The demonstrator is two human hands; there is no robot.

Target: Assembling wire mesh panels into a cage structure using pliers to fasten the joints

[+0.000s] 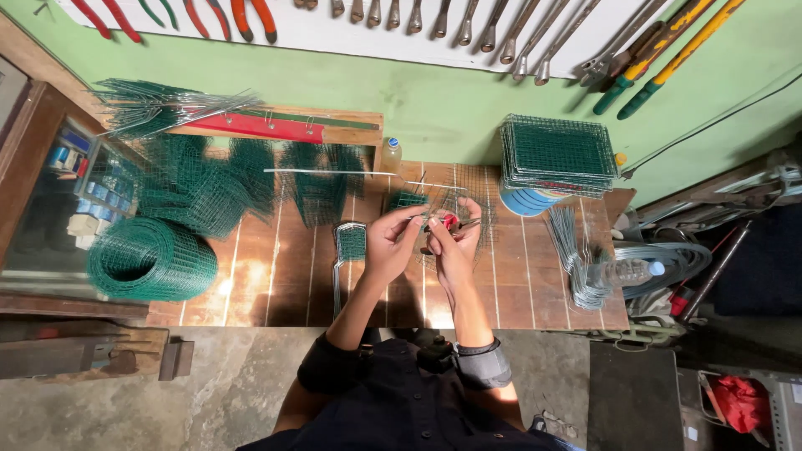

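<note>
Your dark shirt point(401, 409) fills the bottom edge, cut off by the frame; above it your left hand point(391, 242) pinches a wire mesh piece point(451, 205) over the wooden bench point(276, 284), while your right hand point(455, 238) is clenched round red-handled pliers point(451, 221) (their tips are too small to make out); at nine o'clock lies one green mesh roll point(150, 259); at two o'clock, one stack of mesh panels point(558, 154), count unreadable.

A pale green wall point(434, 100) runs across the top of the frame above a glossy brown wooden counter point(276, 284); grey concrete floor point(225, 392) fills the lower left.
</note>
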